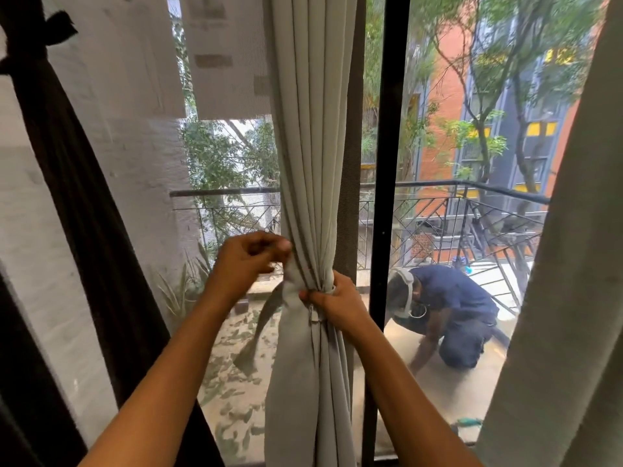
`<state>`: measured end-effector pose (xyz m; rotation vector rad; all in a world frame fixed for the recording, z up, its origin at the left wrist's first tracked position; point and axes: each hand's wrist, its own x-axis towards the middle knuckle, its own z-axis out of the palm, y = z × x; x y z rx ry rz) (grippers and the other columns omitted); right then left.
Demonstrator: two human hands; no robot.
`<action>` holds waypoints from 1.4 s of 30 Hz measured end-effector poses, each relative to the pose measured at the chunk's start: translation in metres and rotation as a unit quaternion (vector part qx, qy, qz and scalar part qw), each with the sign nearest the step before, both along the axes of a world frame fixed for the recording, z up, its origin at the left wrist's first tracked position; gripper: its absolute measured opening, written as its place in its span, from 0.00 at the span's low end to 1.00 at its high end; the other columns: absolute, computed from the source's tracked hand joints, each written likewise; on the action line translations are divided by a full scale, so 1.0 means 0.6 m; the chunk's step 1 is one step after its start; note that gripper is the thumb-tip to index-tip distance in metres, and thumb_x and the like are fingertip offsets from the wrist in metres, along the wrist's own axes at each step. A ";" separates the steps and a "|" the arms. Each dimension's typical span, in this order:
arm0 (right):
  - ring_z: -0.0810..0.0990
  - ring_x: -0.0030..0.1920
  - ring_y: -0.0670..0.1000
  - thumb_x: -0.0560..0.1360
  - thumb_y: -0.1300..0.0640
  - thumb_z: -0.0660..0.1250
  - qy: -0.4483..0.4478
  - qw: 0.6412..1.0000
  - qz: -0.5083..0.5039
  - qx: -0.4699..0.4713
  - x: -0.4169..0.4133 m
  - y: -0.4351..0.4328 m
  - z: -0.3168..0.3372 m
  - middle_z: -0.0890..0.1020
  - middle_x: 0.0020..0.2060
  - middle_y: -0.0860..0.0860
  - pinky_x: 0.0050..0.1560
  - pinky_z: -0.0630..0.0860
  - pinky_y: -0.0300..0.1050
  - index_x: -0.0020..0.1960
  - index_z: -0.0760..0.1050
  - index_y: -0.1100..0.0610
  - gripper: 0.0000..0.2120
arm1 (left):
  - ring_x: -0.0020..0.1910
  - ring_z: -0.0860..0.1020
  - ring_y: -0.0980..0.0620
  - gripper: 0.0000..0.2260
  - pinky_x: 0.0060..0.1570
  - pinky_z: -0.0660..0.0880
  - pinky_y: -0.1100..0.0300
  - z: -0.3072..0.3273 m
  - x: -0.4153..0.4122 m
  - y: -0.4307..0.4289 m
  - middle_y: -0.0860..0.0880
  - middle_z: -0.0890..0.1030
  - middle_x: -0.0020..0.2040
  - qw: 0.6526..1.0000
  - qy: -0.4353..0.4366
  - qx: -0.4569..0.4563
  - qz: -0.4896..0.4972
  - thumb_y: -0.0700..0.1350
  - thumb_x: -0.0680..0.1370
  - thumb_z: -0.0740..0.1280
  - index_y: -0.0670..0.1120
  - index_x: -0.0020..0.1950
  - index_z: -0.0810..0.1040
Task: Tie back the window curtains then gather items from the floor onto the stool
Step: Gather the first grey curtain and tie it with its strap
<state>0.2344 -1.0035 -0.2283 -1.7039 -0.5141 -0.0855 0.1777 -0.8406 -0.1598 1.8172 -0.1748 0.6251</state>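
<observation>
At the window, the right hand [337, 303] grips the tieback [259, 328] where it cinches the pale grey curtain [310, 129], fingers curled round band and bunched cloth. The left hand [251, 261] is curled at the curtain's left edge just above; blur hides what it pinches. The tieback's loose end hangs below it. Three curtains show: this one, a second grey curtain [566, 298] at right, and a dark curtain [77, 183] at left, already tied. Beyond the black window frame [387, 146], a person [451, 311] kneels on a balcony with a railing [472, 210].
</observation>
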 end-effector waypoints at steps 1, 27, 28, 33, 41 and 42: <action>0.82 0.42 0.47 0.67 0.62 0.74 0.008 1.000 -0.004 0.002 0.004 -0.005 -0.002 0.84 0.42 0.50 0.44 0.80 0.43 0.49 0.79 0.54 0.12 | 0.41 0.84 0.52 0.03 0.37 0.77 0.64 -0.002 0.003 0.019 0.50 0.85 0.39 0.998 -0.026 -0.046 0.018 0.43 0.76 0.69 0.45 0.47 0.82; 0.75 0.55 0.51 0.70 0.50 0.68 -0.425 0.867 -0.218 -0.142 -0.050 -0.010 -0.106 0.72 0.57 0.48 0.51 0.76 0.46 0.63 0.69 0.50 0.23 | 0.36 0.81 0.43 0.12 0.43 0.79 0.47 -0.093 0.026 -0.040 0.39 0.80 0.34 0.986 0.163 0.022 -0.018 0.48 0.72 0.73 0.42 0.33 0.81; 0.76 0.53 0.52 0.71 0.50 0.68 -0.444 0.854 -0.223 -0.155 -0.051 -0.012 -0.106 0.73 0.55 0.48 0.49 0.76 0.46 0.61 0.70 0.51 0.20 | 0.37 0.82 0.43 0.11 0.42 0.79 0.48 -0.092 0.028 -0.046 0.38 0.81 0.35 0.987 0.162 0.010 -0.019 0.47 0.73 0.73 0.40 0.35 0.82; 0.79 0.42 0.53 0.74 0.55 0.69 -0.505 0.820 -0.241 -0.118 -0.049 -0.030 -0.081 0.81 0.44 0.50 0.40 0.75 0.48 0.53 0.76 0.52 0.08 | 0.30 0.78 0.49 0.13 0.29 0.75 0.62 -0.088 0.033 -0.064 0.43 0.79 0.31 0.987 0.147 -0.069 -0.014 0.41 0.76 0.69 0.31 0.39 0.79; 0.74 0.58 0.51 0.66 0.56 0.74 -0.517 0.808 -0.123 -0.255 -0.031 -0.084 -0.081 0.70 0.63 0.49 0.54 0.73 0.45 0.67 0.65 0.51 0.32 | 0.25 0.80 0.50 0.07 0.25 0.75 0.63 -0.076 0.042 -0.090 0.45 0.83 0.30 0.963 0.176 -0.205 -0.014 0.40 0.76 0.69 0.39 0.40 0.82; 0.72 0.61 0.51 0.65 0.54 0.75 -0.507 0.813 -0.110 -0.264 -0.034 -0.092 -0.084 0.67 0.66 0.49 0.57 0.71 0.44 0.70 0.62 0.49 0.37 | 0.24 0.80 0.50 0.07 0.25 0.76 0.63 -0.074 0.043 -0.093 0.45 0.83 0.30 0.959 0.178 -0.220 -0.016 0.40 0.76 0.69 0.38 0.41 0.82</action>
